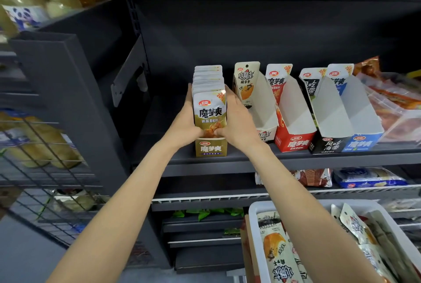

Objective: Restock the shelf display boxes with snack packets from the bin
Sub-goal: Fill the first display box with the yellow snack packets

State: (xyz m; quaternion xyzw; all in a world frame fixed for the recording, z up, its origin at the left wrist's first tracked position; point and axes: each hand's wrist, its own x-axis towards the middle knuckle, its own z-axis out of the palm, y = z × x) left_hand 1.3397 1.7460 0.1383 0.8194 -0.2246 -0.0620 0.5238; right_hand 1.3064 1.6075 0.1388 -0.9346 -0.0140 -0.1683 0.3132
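White bin [253,232] cut off below.

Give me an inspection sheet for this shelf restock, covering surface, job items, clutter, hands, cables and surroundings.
Surface: dark shelf carrying a row of display boxes.
Job's things: gold display box packed with a row of gold packets; cream box, red box, black box and blue box look empty or nearly so; white bin at lower right holds cream packets.
Clutter: loose orange packs at the shelf's right end.
Hands: left hand and right hand grip the gold packets from either side.
Cables: nothing seen.
Surroundings: wire rack with bagged goods on the left; lower shelves stocked with other snacks.
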